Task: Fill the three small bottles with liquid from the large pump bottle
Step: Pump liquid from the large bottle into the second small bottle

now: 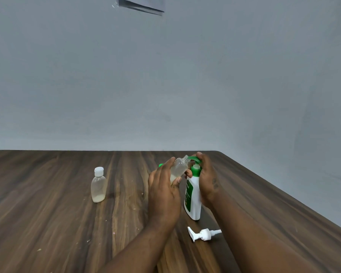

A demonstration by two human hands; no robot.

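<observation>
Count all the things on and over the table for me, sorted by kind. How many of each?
Small clear bottles: 2 (capped bottle, open bottle in the left hand)
Large pump bottle: 1, under the right hand
Loose white pump head: 1
Small green thing, mostly hidden: 1
Total: 5
</observation>
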